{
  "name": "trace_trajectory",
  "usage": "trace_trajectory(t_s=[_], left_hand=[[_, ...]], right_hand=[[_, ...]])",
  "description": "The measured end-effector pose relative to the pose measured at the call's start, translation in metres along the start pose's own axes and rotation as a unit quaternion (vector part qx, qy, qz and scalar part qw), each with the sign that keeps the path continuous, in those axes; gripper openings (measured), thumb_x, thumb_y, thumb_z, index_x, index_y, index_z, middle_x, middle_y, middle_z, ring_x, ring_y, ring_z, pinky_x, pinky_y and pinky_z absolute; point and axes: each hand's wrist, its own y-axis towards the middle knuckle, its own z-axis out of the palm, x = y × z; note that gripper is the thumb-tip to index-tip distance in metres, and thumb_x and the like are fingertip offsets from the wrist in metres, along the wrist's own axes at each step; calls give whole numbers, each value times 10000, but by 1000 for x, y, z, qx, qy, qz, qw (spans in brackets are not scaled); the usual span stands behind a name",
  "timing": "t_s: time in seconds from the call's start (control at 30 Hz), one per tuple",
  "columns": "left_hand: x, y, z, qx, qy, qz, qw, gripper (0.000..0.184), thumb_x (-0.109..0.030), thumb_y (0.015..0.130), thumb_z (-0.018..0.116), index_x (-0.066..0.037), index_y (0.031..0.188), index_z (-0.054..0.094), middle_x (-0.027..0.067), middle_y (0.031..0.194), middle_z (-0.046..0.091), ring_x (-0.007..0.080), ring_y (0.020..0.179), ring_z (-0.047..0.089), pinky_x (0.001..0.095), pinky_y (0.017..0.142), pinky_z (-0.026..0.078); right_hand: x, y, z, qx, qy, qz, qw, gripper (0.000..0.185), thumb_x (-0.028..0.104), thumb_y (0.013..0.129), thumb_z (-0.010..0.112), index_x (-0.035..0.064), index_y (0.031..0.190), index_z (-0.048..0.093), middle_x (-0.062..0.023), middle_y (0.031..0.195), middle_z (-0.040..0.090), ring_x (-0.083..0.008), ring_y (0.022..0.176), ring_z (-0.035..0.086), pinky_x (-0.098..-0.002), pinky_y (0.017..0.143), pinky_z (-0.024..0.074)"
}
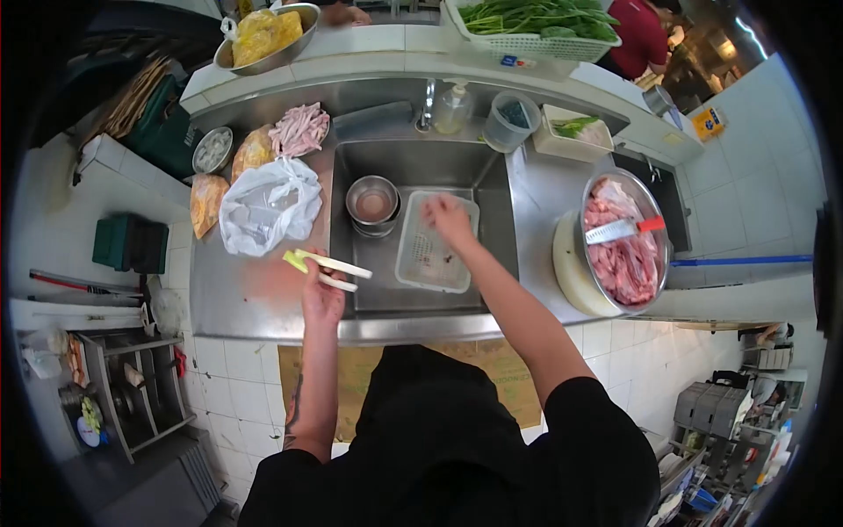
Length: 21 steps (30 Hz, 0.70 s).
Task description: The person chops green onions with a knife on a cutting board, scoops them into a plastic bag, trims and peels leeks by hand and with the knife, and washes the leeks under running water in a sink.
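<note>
My left hand (324, 297) is closed around two white vegetable stalks (332, 263) with pale green ends, which look like leek or scallion. It is at the sink's left front edge. My right hand (448, 220) is over the upper part of a white plastic basket (436, 279) in the steel sink (378, 299). Its fingers are blurred, and I cannot tell whether they hold anything. Small dark bits lie in the basket. Left of it, a metal bowl (372, 200) sits on another round metal vessel in the sink.
On the left counter are a white plastic bag (270, 206), pinkish meat pieces (299, 130) and a bowl of ice-like pieces (212, 150). A cleaver (612, 231) rests on raw meat in a large bowl (663, 255) at right. Behind the sink stand a faucet (428, 105) and a soap bottle (453, 109).
</note>
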Motion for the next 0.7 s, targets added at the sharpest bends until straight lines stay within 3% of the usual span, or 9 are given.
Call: trace_trajectory(t_s=[0.07,0.2,0.27,0.33,0.37,0.43,0.5,0.57,0.7], left_hand=[[16,26,-4,-47,25,-76,996,315,-331,1083,600,-153,1342,571,15,1118,647,97,828,578,271,697,530],[70,77,-20,-141,51,-137,979,347,-376,1082,593,-142,1339,595,14,1108,680,169,966,640,367,917,545],[89,98,-39,-48,43,-207,976,356,-387,1100,549,-126,1339,584,29,1065,666,209,983,643,433,959,539],[108,121,-32,-60,47,-224,972,350,-387,1111,517,-128,1339,576,46,1069,642,240,1029,637,497,986,531],[118,132,-22,-116,71,-230,964,335,-386,1111,516,-154,1345,576,51,1109,626,238,1054,628,537,995,524],[136,162,-15,-106,72,-252,959,299,-355,1119,498,-187,1356,574,52,1137,618,234,1068,626,563,989,526],[157,189,-4,-100,83,-271,954,288,-339,1119,498,-196,1357,574,47,1139,621,228,1049,636,578,983,532],[173,217,19,-95,151,-291,940,288,-326,1108,522,-170,1347,566,31,1008,659,194,938,662,458,868,555],[225,277,2,26,170,-291,941,230,-266,1084,535,-110,1224,628,11,949,671,162,875,666,356,809,560]], right_hand=[[-3,88,11,-124,-118,-198,965,267,232,1026,594,17,889,671,-121,922,746,-319,848,708,-408,760,550],[-13,170,41,-226,-227,-281,905,213,199,996,625,9,924,685,-206,1178,739,-423,1069,691,-448,921,545],[-37,179,53,86,-340,-282,893,159,168,964,670,18,975,720,-251,1339,670,-435,1155,675,-443,1016,530],[-38,174,68,175,-299,-255,903,156,136,976,671,-5,1009,729,-233,1336,680,-394,1114,705,-412,967,577],[-36,166,76,71,-104,-120,985,158,129,991,665,-12,1031,725,-218,1266,705,-359,1097,717,-398,911,599],[-23,149,72,-83,288,63,952,163,127,1046,617,-11,1065,703,-137,998,725,-225,857,736,-336,657,613],[-22,148,55,-114,319,97,936,153,124,1052,604,1,1060,694,-117,941,702,-203,739,694,-335,580,572],[4,143,45,-154,314,156,924,171,115,1059,575,14,969,679,-64,768,626,-142,509,552,-326,420,431],[34,135,40,-122,170,135,969,294,315,1077,619,42,1000,694,-17,636,535,-108,485,460,-294,464,407]])
